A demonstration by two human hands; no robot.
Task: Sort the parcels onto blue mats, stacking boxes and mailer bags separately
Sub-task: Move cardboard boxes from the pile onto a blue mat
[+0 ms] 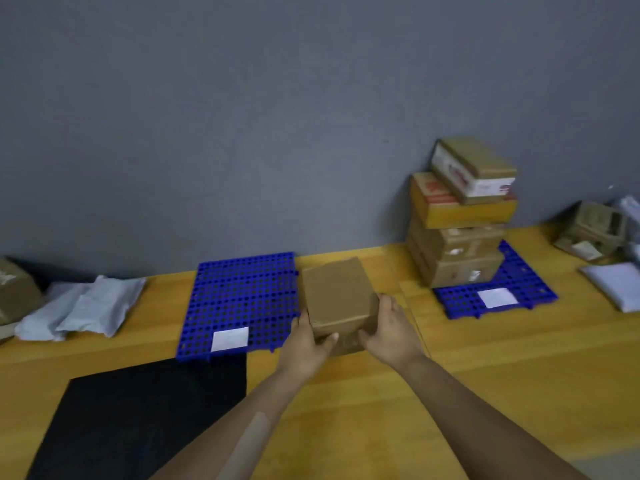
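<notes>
A plain brown cardboard box (pixel 337 294) is held between my two hands over the wooden floor, between the two blue mats. My left hand (pixel 306 341) grips its near left corner and my right hand (pixel 391 332) grips its near right side. The left blue mat (pixel 239 296) carries only a white label. The right blue mat (pixel 519 285) holds a stack of several cardboard boxes (pixel 457 216) against the grey wall. White mailer bags (pixel 86 308) lie on the floor at the left.
A black sheet (pixel 138 410) lies on the floor at the near left. A brown box (pixel 15 292) sits at the far left edge. At the right are an opened carton (pixel 595 230) and a white mailer bag (pixel 616 284).
</notes>
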